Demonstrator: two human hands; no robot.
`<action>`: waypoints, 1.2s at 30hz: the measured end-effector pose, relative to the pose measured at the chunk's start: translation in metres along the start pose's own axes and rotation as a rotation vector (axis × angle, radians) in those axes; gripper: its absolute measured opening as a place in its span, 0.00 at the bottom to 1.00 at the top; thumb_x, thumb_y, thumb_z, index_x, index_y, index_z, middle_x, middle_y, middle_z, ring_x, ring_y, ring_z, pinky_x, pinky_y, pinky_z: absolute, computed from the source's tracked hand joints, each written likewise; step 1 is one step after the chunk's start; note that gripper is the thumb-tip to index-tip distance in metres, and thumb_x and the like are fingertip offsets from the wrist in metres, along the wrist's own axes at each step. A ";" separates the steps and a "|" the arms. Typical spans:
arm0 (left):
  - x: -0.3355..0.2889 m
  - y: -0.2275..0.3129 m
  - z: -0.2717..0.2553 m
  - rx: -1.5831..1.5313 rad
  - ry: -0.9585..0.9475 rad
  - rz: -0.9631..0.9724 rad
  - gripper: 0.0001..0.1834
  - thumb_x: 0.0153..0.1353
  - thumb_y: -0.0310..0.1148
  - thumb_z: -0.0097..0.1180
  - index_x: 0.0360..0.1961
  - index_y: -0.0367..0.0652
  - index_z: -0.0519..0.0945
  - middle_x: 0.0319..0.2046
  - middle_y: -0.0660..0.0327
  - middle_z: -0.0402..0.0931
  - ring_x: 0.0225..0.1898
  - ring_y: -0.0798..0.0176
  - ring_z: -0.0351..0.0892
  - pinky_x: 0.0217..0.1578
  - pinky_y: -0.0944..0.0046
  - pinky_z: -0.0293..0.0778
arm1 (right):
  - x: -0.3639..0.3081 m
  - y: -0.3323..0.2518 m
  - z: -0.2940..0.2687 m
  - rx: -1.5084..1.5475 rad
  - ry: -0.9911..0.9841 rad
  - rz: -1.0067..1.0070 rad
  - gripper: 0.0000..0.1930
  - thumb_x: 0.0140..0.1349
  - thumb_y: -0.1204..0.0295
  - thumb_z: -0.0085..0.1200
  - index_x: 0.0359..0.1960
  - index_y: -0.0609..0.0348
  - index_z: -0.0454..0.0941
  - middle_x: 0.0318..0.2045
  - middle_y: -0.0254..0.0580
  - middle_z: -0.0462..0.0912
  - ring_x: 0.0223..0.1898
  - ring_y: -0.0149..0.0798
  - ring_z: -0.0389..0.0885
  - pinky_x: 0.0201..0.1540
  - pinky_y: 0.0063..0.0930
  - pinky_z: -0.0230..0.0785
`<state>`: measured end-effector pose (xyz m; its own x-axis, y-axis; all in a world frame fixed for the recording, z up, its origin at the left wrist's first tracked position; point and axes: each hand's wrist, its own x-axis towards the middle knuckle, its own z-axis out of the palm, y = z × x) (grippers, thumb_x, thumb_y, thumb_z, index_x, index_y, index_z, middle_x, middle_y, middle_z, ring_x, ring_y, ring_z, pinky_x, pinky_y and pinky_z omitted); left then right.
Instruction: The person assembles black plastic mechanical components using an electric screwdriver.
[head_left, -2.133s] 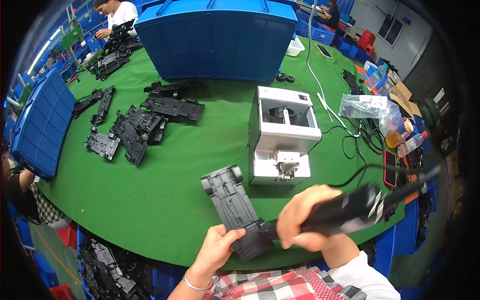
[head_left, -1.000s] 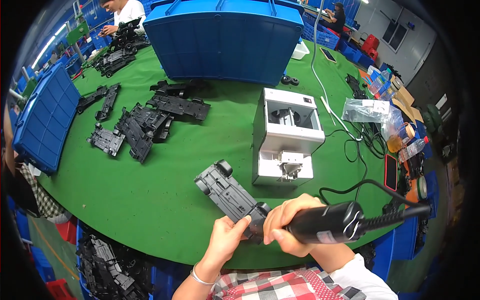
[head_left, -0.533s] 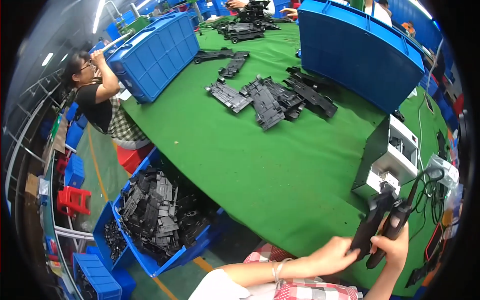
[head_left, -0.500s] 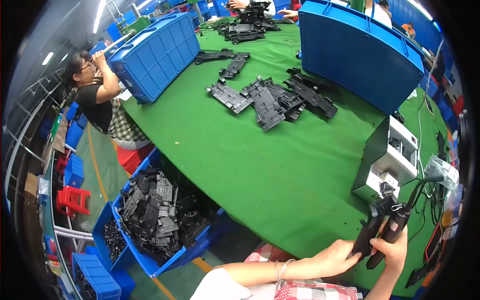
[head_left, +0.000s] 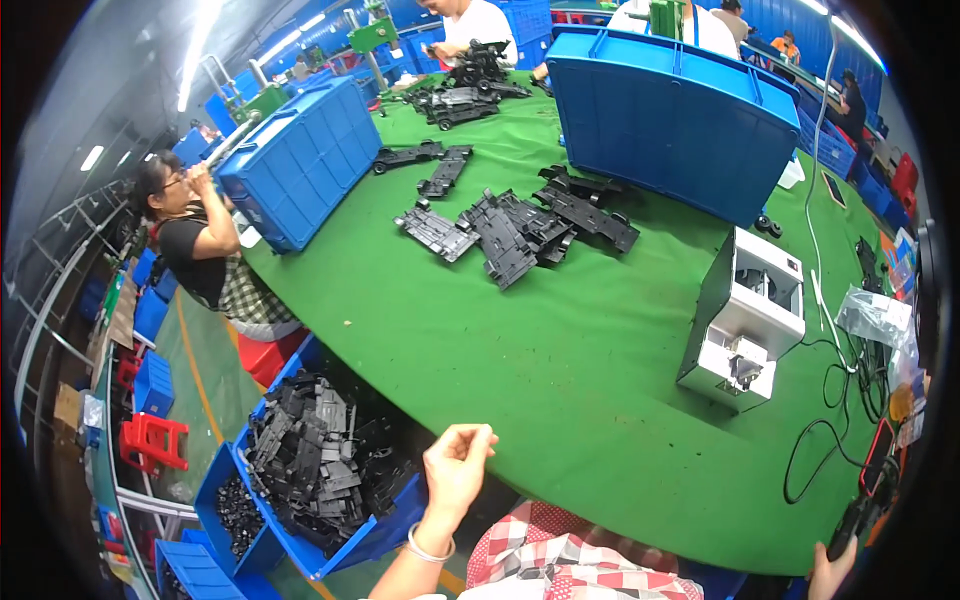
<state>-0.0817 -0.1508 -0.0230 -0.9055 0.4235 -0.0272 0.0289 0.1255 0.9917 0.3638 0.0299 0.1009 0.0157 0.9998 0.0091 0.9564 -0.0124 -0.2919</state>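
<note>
Black chassis pieces (head_left: 497, 243) were clustered on the green cloth (head_left: 480, 370), and many others were heaped in the blue bin (head_left: 395, 527) below; which were finished could not be told. No piece was seen in the left hand (head_left: 458, 470), which was raised at the cloth's edge, fingertips pinched together; at the far right, a black tool (head_left: 851, 520) was gripped by the right hand (head_left: 832, 573)

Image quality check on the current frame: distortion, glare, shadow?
Head view: fisheye bows the green table's edge; corners go black. Head view, upper left: ceiling light blown out. Head view, right: pale glare on the silver machine; the black handheld tool in the right hand is hard to outline near the dark rim.
</note>
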 end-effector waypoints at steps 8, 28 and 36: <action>-0.076 -0.027 -0.039 0.594 0.002 0.166 0.33 0.46 0.33 0.65 0.54 0.41 0.66 0.39 0.53 0.71 0.39 0.57 0.74 0.39 0.62 0.72 | 0.089 0.023 0.125 0.252 0.136 -0.497 0.23 0.45 0.77 0.61 0.42 0.64 0.65 0.32 0.43 0.67 0.30 0.33 0.71 0.29 0.26 0.65; -0.217 -0.281 -0.460 0.645 1.152 -0.720 0.29 0.43 0.29 0.59 0.50 0.39 0.68 0.44 0.47 0.70 0.46 0.47 0.71 0.46 0.49 0.69 | -0.249 -0.325 0.343 0.409 -1.031 -1.583 0.16 0.49 0.65 0.60 0.34 0.65 0.73 0.35 0.50 0.73 0.37 0.50 0.75 0.41 0.35 0.69; -0.202 -0.274 -0.393 0.320 0.976 -0.645 0.17 0.42 0.16 0.48 0.38 0.38 0.72 0.27 0.56 0.77 0.24 0.63 0.76 0.22 0.64 0.73 | -0.208 -0.393 0.400 0.547 -0.591 -1.197 0.39 0.40 0.61 0.66 0.52 0.67 0.61 0.52 0.58 0.62 0.56 0.55 0.60 0.59 0.41 0.55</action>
<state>-0.0733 -0.6228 -0.2396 -0.7264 -0.6356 -0.2615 -0.5666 0.3383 0.7514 -0.1324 -0.1680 -0.1686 -0.9511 0.2667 0.1558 0.0767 0.6927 -0.7172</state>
